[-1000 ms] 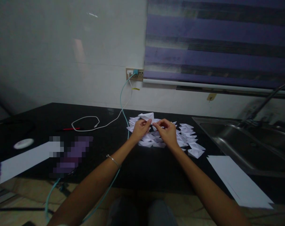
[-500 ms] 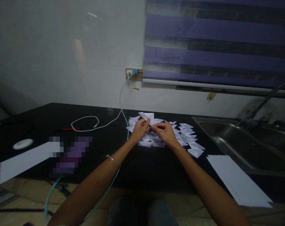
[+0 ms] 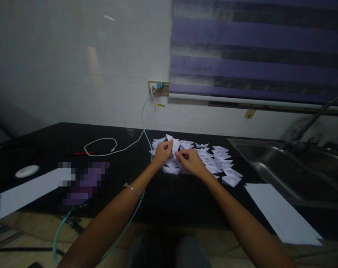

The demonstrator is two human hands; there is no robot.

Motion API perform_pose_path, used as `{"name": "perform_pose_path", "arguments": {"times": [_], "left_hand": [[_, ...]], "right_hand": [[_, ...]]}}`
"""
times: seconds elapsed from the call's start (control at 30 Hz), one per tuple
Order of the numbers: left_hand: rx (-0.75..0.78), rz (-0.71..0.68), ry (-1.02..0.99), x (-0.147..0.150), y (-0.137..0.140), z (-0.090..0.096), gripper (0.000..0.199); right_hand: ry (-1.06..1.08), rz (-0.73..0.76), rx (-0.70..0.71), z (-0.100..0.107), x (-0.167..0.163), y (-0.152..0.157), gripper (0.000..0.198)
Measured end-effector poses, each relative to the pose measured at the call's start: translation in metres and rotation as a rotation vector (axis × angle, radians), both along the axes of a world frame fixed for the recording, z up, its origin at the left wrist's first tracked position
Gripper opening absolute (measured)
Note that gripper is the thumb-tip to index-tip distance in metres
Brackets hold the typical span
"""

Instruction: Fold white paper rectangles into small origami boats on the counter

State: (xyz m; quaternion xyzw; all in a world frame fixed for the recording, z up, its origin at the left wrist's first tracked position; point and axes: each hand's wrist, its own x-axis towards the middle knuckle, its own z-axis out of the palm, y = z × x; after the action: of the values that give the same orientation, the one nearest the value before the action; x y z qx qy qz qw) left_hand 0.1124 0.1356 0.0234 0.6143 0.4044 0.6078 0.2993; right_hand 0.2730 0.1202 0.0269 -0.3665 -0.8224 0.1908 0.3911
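Observation:
A piece of folded white paper point(image 3: 174, 143) is held up between my two hands above the counter. My left hand point(image 3: 163, 152) pinches it with thumb and fingers from the left. Closed at the fingertips, my right hand point(image 3: 190, 159) grips its lower right edge. Around and beneath both hands lie several folded white paper boats point(image 3: 210, 162), set close together in rows. My hands partly hide the ones in the middle.
White paper strips point(image 3: 282, 214) lie at the right, beside a steel sink point(image 3: 241, 149). Leftward are another paper strip point(image 3: 32, 190), a white round object point(image 3: 27, 171), a red pen point(image 3: 83, 153) and a white cable point(image 3: 130, 145). A teal cable point(image 3: 143, 111) runs down past my left forearm.
The folded paper has turned, from a wide flat-topped shape to a narrower, tilted one. My left hand has shifted slightly left, and my right fingers have moved a little left along the paper.

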Motion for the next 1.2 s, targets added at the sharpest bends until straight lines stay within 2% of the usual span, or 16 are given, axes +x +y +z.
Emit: {"name": "perform_pose_path", "arguments": {"times": [0.1,0.23,0.47,0.6,0.73,0.93,1.2], "left_hand": [[-0.055,-0.126,0.01,0.0,0.002,-0.004,0.057],[-0.132,-0.242,-0.016,0.002,0.003,-0.006,0.058],[-0.164,-0.473,-0.023,0.004,-0.002,-0.002,0.057],[-0.16,-0.545,-0.037,0.001,-0.003,-0.002,0.049],[-0.198,-0.614,-0.111,0.001,0.002,-0.007,0.044],[-0.187,-0.589,-0.15,0.003,0.005,-0.012,0.048],[-0.131,-0.471,0.0,0.005,-0.005,-0.01,0.057]], "right_hand": [[-0.07,-0.116,0.127,0.001,-0.001,-0.004,0.04],[-0.044,-0.09,0.171,0.005,0.002,-0.005,0.035],[0.017,0.078,-0.015,0.005,0.006,-0.004,0.039],[0.089,0.223,-0.151,0.008,0.009,-0.002,0.04],[0.134,0.292,-0.229,0.009,0.012,-0.002,0.044],[0.172,0.305,-0.292,0.003,0.014,0.004,0.047],[0.112,0.214,-0.215,0.001,0.014,0.006,0.052]]}}
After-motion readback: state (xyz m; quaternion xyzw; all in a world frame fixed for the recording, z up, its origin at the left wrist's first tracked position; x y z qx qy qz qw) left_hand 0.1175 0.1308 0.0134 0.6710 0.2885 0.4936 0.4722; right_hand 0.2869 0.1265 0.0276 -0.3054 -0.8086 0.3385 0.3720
